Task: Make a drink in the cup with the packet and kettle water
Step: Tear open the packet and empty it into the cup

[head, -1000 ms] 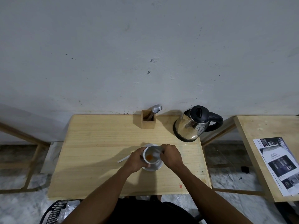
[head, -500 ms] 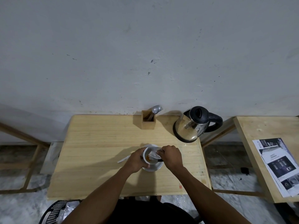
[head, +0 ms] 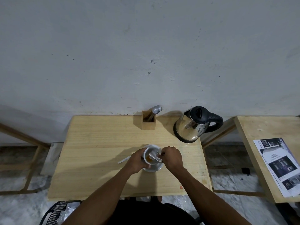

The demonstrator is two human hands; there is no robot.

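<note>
- Near the front middle of the wooden table (head: 100,143), a white cup (head: 150,157) is sitting on a white saucer (head: 156,168), and orange powder (head: 148,158) is lying in the bottom of the cup.
- The right hand (head: 172,158) is pinching a silvery packet (head: 154,155) with its fingers closed on the upper end, tipping the open end down into the cup's mouth.
- The left hand (head: 135,162) is wrapping around the cup's left side, fingers curled against the wall and steadying it.
- A white spoon (head: 124,159) is lying on the table just left of the cup, partly hidden behind the left hand.
- The kettle (head: 193,125) is standing closed at the back right of the table, well apart from the cup; a wooden holder (head: 148,121) with cutlery is standing to its left.
- By my reading, the powder-emptying step is under way and the water has not yet gone in.
- To do this well, the packet mouth should be staying inside the rim, so loose powder is not drifting onto the saucer.
- A gentle shake or a squeeze along the packet would probably be clearing any powder clinging in the corners.
- The left hand's hold is mattering here, since a light cup on a saucer may be sliding or tipping under a nudge.
</note>
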